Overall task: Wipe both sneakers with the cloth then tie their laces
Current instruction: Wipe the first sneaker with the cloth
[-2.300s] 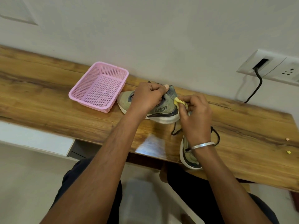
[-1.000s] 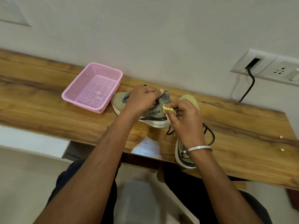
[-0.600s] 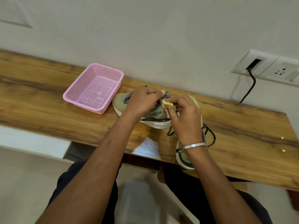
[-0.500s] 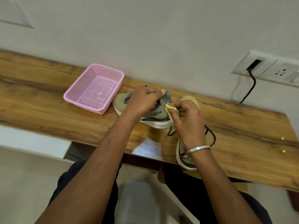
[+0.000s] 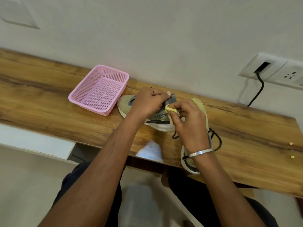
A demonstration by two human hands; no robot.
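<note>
Sneaker [image 5: 129, 104] is lying on its side on the bench [image 5: 49, 108], toe pointing left, just right of the pink basket [image 5: 100, 89]. Left hand [image 5: 149, 102] is gripping it at the collar, fingers curled over the heel opening, steadying it. Right hand [image 5: 188, 122] is pinching a small yellow cloth [image 5: 171, 110] against the sneaker's heel side, near the logo. Second sneaker [image 5: 199, 104] is sitting mostly hidden under the right wrist, toe far, heel [image 5: 188, 166] hanging over the near bench edge, black laces [image 5: 216, 140] trailing loose to its right. Judging by this, wiping of the first sneaker is under way; laces are not yet tied. Sneaker is looking light, with soft mesh upper and stiffer sole, so holding by collar or heel counter is likely working best; squeezing the toe mesh would probably dent it. Cloth is soft, bunched small, easy to drop. Overhanging sneaker is risking a fall if bumped. Two small bits [image 5: 291, 156] are lying far right on the bench. Wall socket [image 5: 278, 74] with cable is sitting behind.
</note>
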